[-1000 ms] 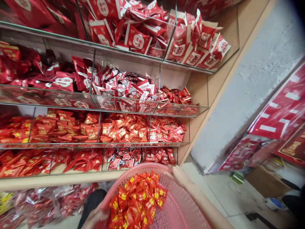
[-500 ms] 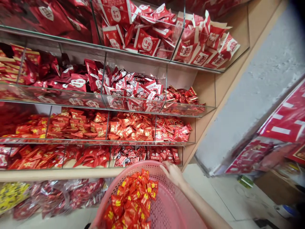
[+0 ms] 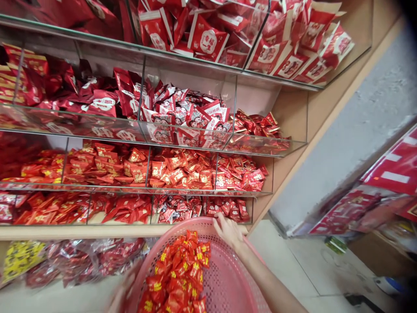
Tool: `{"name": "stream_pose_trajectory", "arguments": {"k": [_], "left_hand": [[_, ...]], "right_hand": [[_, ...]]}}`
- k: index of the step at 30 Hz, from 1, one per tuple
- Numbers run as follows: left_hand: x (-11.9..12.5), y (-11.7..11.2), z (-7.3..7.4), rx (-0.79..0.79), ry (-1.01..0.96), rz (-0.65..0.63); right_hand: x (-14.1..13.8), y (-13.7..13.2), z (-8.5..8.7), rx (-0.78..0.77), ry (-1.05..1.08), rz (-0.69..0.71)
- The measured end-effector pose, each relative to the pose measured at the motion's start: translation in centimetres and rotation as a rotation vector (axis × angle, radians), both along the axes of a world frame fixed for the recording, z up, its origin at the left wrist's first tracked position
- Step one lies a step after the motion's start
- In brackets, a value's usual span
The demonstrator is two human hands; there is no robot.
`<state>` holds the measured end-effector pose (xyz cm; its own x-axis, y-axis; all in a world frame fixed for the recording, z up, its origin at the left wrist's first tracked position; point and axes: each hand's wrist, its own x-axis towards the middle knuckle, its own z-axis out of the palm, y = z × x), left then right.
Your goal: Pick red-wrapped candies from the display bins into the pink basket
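Observation:
A pink plastic basket [image 3: 230,284] with a perforated wall is at the bottom centre, in front of the shelves. Small red candy packets with yellow print [image 3: 177,278] are heaped along its left side; its right side shows bare pink plastic. My right hand [image 3: 229,233] grips the far right rim, fingers hooked over the edge. Against the basket's outer left side is my left hand [image 3: 125,284], smeared by motion, so its finger pose and hold are unclear.
Glass-fronted shelves [image 3: 107,188] of red candy packets rise ahead. Below them, bagged goods [image 3: 70,261] and a yellow patterned package [image 3: 22,261] lie low at left. At right are a grey wall [image 3: 342,143], red printed sheets [image 3: 348,208] and a cardboard box [image 3: 378,256] on the tiled floor [image 3: 293,265].
The view has moved closer to the shelves. My right hand and the basket sit slightly further left in view. More of my left hand shows beside the basket, now blurred.

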<state>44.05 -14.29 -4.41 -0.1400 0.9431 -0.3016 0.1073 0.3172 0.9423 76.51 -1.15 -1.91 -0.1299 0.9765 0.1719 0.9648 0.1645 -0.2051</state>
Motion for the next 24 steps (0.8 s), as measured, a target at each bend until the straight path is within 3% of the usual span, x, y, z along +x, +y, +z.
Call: {"name": "stream_pose_trajectory", "arguments": {"k": [2, 5, 9, 11, 14, 21, 24], "left_hand": [[0.4, 4.2, 0.9, 0.071, 0.014, -0.036], [3.2, 10.4, 2.2, 0.282, 0.271, -0.307], [8.8, 15.0, 3.2, 0.411, 0.696, -0.519], [10.9, 15.4, 3.3, 0.417, 0.949, -0.544], [12.8, 14.7, 3.0, 0.436, 1.129, -0.533], [13.6, 13.5, 1.3, 0.336, 1.241, -0.468], [13.5, 14.0, 1.1, 0.315, 1.227, -0.474]], "right_hand": [[0.4, -0.2, 0.0, -0.009, -0.011, -0.021], [1.4, -0.9, -0.3, -0.011, -0.046, -0.056], [2.7, -1.7, -1.1, -0.031, -0.067, -0.092], [3.3, -1.9, -1.5, -0.041, -0.049, -0.096], [4.0, -1.8, -2.0, -0.039, -0.007, -0.090], [4.3, -1.6, -2.9, -0.006, 0.061, -0.106], [3.8, -2.5, -3.1, 0.156, 0.154, -0.040]]}}
